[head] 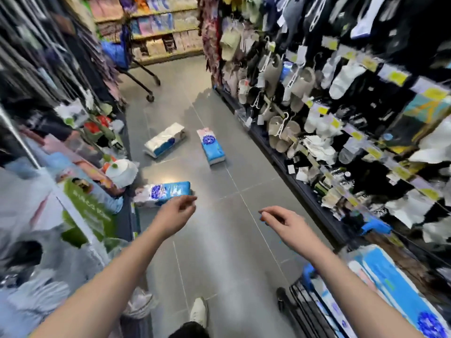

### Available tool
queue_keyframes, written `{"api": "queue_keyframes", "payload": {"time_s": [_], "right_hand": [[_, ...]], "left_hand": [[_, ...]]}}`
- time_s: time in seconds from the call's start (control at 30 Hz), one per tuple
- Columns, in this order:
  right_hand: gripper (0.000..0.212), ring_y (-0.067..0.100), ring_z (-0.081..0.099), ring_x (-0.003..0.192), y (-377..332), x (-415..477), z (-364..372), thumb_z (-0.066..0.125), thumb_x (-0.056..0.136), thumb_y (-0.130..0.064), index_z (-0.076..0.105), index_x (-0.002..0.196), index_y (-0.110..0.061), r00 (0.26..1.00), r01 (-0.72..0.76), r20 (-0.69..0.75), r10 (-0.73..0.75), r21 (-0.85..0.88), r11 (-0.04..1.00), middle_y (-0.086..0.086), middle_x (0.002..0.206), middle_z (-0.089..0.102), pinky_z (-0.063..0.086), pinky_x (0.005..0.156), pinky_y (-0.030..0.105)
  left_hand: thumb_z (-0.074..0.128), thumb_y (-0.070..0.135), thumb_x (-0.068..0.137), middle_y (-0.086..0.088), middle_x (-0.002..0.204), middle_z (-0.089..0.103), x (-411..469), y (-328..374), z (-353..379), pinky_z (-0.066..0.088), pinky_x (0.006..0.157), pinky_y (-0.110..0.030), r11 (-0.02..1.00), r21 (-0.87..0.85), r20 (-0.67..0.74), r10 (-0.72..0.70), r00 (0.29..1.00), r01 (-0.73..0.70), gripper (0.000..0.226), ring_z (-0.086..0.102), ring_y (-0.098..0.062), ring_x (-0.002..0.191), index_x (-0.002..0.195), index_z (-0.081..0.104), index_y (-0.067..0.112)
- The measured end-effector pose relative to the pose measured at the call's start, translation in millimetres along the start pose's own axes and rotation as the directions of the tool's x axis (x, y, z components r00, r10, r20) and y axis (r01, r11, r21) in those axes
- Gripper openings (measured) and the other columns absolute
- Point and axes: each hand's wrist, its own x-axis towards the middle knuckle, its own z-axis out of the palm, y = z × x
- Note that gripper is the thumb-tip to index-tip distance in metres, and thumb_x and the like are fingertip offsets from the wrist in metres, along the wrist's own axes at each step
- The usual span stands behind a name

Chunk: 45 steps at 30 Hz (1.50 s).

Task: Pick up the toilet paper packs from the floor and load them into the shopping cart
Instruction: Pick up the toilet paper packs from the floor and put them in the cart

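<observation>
Three blue-and-white toilet paper packs lie on the grey tiled floor. The nearest pack [163, 193] is by the left shelf base, a second [165, 140] lies further back on the left, and a third [211, 146] sits mid-aisle. My left hand [177, 212] hovers just in front of the nearest pack, fingers loosely curled and holding nothing. Further right over bare floor, my right hand [284, 222] is relaxed and holds nothing. The shopping cart [302, 311] stands at the bottom right with a blue pack [395, 291] inside it.
Shelves crowded with goods [73, 147] line the left of the narrow aisle. A rack of hanging slippers and socks [317, 98] lines the right. Another cart [136, 69] stands at the far end. My white shoe [199, 311] is on the floor below.
</observation>
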Motion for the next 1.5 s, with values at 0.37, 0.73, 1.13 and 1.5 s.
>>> {"api": "queue_keyframes", "payload": {"time_s": [0.37,0.73,1.13,1.5], "right_hand": [[0.01,0.005,0.073,0.091,-130.4,163.0,121.2,0.064,0.096,-0.04,0.072,0.093,-0.036,0.997,-0.038,0.065,0.034,0.065,0.997,-0.016,0.09,0.077,0.055,0.092,0.029],[0.017,0.012,0.072,0.09,-161.0,300.5,174.7,0.062,0.096,-0.043,0.071,0.095,-0.028,0.986,-0.061,0.159,0.047,0.082,0.995,-0.007,0.09,0.077,0.054,0.084,0.032],[0.009,0.012,0.072,0.091,-177.1,479.2,196.0,0.065,0.096,-0.04,0.067,0.098,-0.031,0.945,-0.119,0.32,0.067,0.146,0.982,-0.005,0.094,0.076,0.053,0.086,0.029],[0.016,0.009,0.072,0.09,-200.0,583.8,244.9,0.068,0.09,-0.049,0.069,0.097,-0.035,0.927,-0.149,0.353,0.124,0.044,0.988,-0.01,0.09,0.077,0.054,0.085,0.031]], "left_hand": [[0.067,0.033,0.093,0.007,0.108,0.072,87.5,-152.9,-132.7,0.05,0.097,-0.031,0.941,-0.287,-0.087,-0.214,0.973,0.182,0.022,0.068,-0.014,0.106,0.115,0.068,0.03],[0.062,0.034,0.096,0.003,0.116,0.068,181.2,-179.2,-179.0,0.045,0.092,-0.027,0.891,-0.366,-0.096,-0.324,0.941,0.269,0.032,0.064,-0.014,0.109,0.125,0.065,0.021],[0.06,0.029,0.098,0.0,0.117,0.066,303.0,-183.2,-219.7,0.04,0.087,-0.023,0.805,-0.417,-0.141,-0.516,0.845,0.422,0.031,0.06,-0.014,0.106,0.126,0.063,0.017],[0.061,0.037,0.097,0.001,0.118,0.066,378.4,-231.1,-253.8,0.046,0.08,-0.025,0.737,-0.472,-0.106,-0.592,0.799,0.483,0.035,0.059,-0.012,0.1,0.125,0.061,0.017]]}}
